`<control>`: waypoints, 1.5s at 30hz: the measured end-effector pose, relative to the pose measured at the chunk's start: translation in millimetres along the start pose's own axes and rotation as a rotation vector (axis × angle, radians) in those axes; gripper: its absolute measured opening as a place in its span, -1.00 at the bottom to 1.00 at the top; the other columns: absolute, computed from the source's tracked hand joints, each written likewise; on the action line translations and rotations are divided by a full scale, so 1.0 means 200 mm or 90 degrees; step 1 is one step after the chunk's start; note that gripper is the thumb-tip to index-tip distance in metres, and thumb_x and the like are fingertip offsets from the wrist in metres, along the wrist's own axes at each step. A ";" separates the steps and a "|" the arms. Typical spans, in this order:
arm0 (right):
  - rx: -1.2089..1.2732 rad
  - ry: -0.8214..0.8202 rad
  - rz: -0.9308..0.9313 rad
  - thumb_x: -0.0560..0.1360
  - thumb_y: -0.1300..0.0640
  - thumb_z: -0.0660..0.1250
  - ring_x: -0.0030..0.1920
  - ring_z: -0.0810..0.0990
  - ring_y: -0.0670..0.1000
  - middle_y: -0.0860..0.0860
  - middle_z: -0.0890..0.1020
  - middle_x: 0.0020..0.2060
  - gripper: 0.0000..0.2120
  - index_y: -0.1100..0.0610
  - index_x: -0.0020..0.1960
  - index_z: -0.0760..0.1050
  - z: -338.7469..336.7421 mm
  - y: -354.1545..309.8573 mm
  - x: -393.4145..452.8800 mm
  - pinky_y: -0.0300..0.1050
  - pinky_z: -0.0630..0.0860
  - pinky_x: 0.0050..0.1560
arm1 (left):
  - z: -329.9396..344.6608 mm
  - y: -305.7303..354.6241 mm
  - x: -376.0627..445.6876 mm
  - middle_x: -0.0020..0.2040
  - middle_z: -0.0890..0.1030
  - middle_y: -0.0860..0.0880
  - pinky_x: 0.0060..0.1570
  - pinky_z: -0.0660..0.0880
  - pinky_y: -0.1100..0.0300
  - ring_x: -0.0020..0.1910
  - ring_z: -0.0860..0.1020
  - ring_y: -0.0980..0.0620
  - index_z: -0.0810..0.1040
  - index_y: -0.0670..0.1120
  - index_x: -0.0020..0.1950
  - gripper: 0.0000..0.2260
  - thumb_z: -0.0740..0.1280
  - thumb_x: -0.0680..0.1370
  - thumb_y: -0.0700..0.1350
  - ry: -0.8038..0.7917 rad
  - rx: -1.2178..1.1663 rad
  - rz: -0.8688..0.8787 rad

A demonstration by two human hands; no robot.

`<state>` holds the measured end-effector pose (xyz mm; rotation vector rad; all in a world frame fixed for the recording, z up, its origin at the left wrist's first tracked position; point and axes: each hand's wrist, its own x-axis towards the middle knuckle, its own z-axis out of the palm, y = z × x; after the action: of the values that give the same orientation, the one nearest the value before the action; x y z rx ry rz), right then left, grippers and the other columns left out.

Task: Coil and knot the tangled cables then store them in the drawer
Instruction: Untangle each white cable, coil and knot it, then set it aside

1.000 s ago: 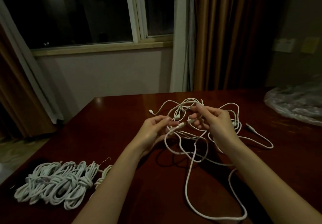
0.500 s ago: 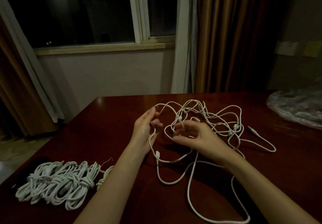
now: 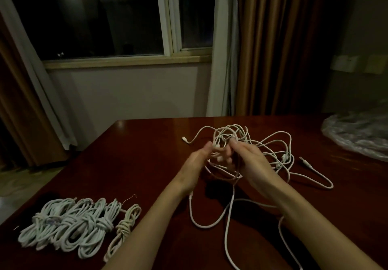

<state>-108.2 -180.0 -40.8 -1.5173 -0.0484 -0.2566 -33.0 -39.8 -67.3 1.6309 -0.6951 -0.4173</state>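
No writing can be read anywhere. A tangle point(image 3: 247, 143) of white cable is lifted above the dark worktop point(image 3: 147, 154) between 2 hands. The left hand point(image 3: 197, 162) is seen edge-on with fingers nearly straight against the cable; whether it grasps is not clear. The right hand point(image 3: 249, 162) has its fingers curled into the strands, which are gripped. Loose loops are spread right of the right hand, with a plug end point(image 3: 304, 161) lying beyond them, and long strands hang toward the viewer under the wrists. Knotted coils point(image 3: 71, 229) lie side by side well left of the left forearm, their long axes running near-to-far. A crumpled plastic bag point(image 3: 361, 133) sits far right.
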 end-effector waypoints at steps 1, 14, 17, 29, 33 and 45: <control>0.058 0.010 0.002 0.65 0.07 0.07 -0.39 0.44 -0.07 -0.03 0.47 -0.45 -0.62 0.16 -0.28 0.44 0.00 -0.01 0.00 -0.28 0.39 -0.34 | 0.02 0.00 -0.01 0.11 0.66 0.01 0.28 0.43 -0.05 0.19 0.59 0.03 0.62 0.12 0.13 -0.53 0.21 0.45 0.41 -0.041 0.052 0.008; 0.065 0.187 -0.082 0.66 0.15 0.06 -0.52 0.29 -0.15 -0.09 0.35 -0.55 -0.64 0.20 -0.26 0.41 -0.06 -0.03 0.02 -0.30 0.22 -0.48 | -0.07 -0.02 0.02 -0.19 0.68 0.06 -0.01 0.45 0.49 -0.19 0.60 0.31 0.30 0.13 0.36 -0.52 0.39 0.54 -0.18 0.347 0.109 0.106; -0.116 0.250 -0.092 0.62 0.17 0.16 -0.42 0.37 -0.03 0.01 0.42 -0.45 -0.71 0.19 -0.24 0.49 -0.08 0.00 0.02 -0.21 0.28 -0.41 | -0.09 -0.01 0.06 -0.11 0.72 -0.04 0.26 0.49 0.01 0.03 0.66 0.04 0.56 -0.08 0.14 -0.83 0.31 0.59 -0.06 0.348 -0.169 0.004; -0.424 0.110 -0.145 0.55 0.14 0.34 -0.31 0.56 -0.19 -0.13 0.62 -0.34 -0.89 -0.04 -0.09 0.60 -0.01 0.08 0.02 -0.33 0.43 -0.34 | 0.04 0.15 -0.01 0.01 0.70 -0.07 -0.05 0.57 0.26 0.06 0.66 0.02 0.66 -0.19 0.08 -0.79 0.24 0.61 -0.19 0.141 -0.088 0.199; -0.354 0.168 -0.142 0.61 0.08 0.23 -0.41 0.47 -0.13 -0.07 0.56 -0.38 -0.77 0.06 -0.16 0.59 -0.05 0.05 0.03 -0.21 0.37 -0.39 | 0.04 0.13 -0.01 0.00 0.69 0.07 -0.05 0.61 0.18 0.00 0.67 0.05 0.62 -0.09 0.10 -0.84 0.35 0.55 -0.24 0.237 -0.034 0.259; 0.247 -0.019 -0.035 0.63 0.12 0.08 -0.52 0.26 -0.11 -0.02 0.31 -0.52 -0.64 0.13 -0.32 0.38 -0.01 -0.08 0.00 -0.29 0.30 -0.45 | 0.05 -0.02 0.05 0.06 0.64 0.08 0.16 0.47 0.20 0.13 0.56 0.10 0.66 -0.05 0.09 -0.86 0.36 0.56 -0.16 0.092 0.250 0.186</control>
<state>-111.5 -181.7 -25.7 -1.1347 -0.1557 -0.2521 -31.3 -52.9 -72.1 1.8662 -0.9296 0.0545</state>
